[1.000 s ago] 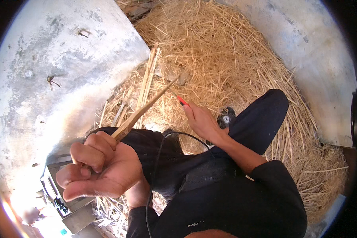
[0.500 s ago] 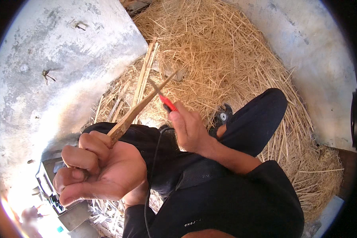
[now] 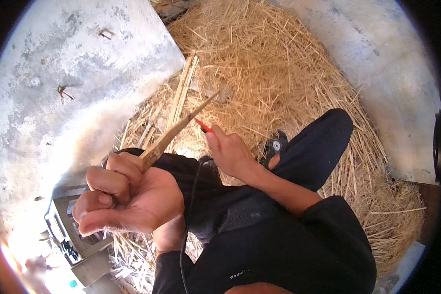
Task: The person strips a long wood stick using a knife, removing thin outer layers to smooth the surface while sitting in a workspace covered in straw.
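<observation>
My left hand is closed around the thick end of a tapering wooden stick, whose thin pointed end slants away to the upper right. In my right hand is a knife with a red and black handle. Its short visible blade part meets the stick about midway along, at the stick's right edge. The rest of the blade is hidden or too blurred to make out. Both hands are above my lap, the left one nearer to me and higher in front of my dark trousers.
Straw-like shavings cover the floor. Long thin wooden strips lie beyond the stick. Pale, stained walls stand at left and right. A black cable runs down beside my left wrist. A grey frame is at lower left.
My left hand and the stick have shifted slightly right. The knife's blade crossed the stick and stuck out past it before; now it barely shows at the stick's edge, the right hand a little further left.
</observation>
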A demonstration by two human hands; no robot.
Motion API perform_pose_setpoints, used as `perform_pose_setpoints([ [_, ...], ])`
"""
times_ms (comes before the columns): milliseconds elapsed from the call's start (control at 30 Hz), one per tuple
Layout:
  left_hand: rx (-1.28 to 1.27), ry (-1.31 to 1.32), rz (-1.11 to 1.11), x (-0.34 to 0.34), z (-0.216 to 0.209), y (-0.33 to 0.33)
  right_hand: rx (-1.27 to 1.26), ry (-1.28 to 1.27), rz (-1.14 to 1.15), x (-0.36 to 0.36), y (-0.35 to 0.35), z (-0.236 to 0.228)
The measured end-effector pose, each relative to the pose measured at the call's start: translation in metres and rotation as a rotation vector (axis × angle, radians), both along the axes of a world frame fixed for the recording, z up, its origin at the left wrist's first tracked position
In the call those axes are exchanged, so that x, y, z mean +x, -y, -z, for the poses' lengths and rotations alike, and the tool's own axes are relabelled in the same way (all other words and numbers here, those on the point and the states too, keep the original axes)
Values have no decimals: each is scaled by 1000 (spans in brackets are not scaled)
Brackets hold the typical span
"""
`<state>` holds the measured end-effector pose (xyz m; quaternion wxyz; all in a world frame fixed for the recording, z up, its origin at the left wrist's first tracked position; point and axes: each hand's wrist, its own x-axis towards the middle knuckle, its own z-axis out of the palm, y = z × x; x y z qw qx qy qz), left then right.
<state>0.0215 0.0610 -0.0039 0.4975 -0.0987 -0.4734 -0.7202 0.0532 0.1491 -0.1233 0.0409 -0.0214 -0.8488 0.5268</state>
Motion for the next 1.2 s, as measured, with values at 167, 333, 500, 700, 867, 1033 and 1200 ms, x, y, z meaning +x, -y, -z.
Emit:
perform_pose_setpoints([
  [167, 51, -58, -13, -6, 0, 1, -100, -160, 39, 4, -5, 4],
  [333, -17, -46, 24, 0, 2, -1, -28, -10, -49, -4, -6, 0],
  [500, 26, -13, -1, 0, -1, 1, -26, -30, -42, 1, -9, -10],
  [700, 45, -59, -4, -5, 2, 1, 56, 158, -45, -14, -5, -1],
  [867, -4, -70, 71, -1, 2, 3, 53, -28, 99, -21, -25, 5],
  [1033, 19, -68, 77, -3, 2, 4, -48, -250, -39, -7, -18, 1],
  [1200, 19, -44, 53, -2, 2, 5, 136, -18, 58, -16, -24, 16],
])
